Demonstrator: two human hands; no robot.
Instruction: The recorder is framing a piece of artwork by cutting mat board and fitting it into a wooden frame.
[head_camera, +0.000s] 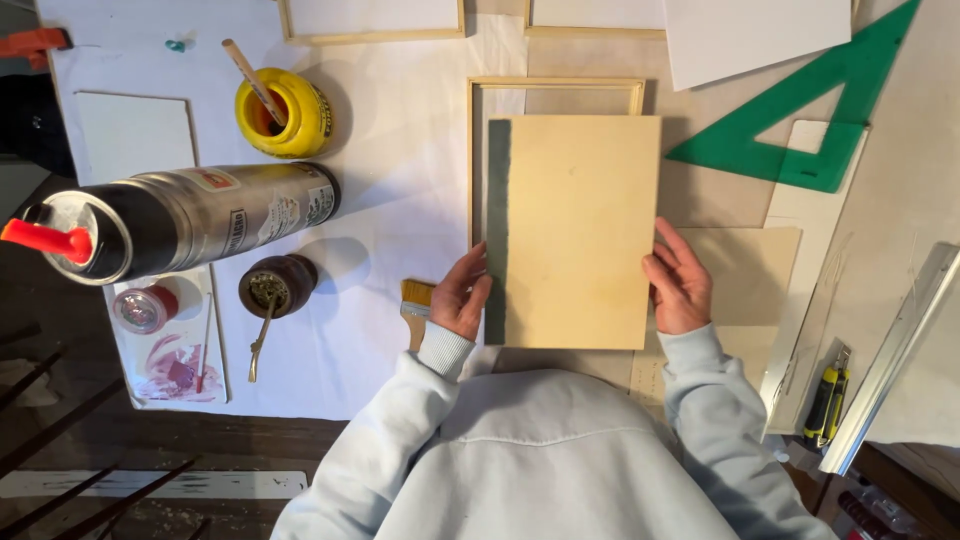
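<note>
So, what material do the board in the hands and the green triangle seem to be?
The board, held by the left hand and right hand, looks like pale unfinished plywood or thin wood: matte, faint grain. The green triangle seems translucent plastic, as the surface beneath shows through.

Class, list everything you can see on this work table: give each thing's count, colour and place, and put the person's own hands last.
board: one, pale tan with a dark strip on its left edge, centre, held at both sides
wooden frame: one, light wood, under the board's top
set square: one, green, upper right
flask: one, silver with red spout, left
pot: one, yellow, stick inside, upper left
brush: one, wooden handle, beside the left hand
cutter: one, yellow and black, lower right
metal ruler: one, silver, right edge
left hand: grip on the board's left edge
right hand: grip on the board's right edge
</note>
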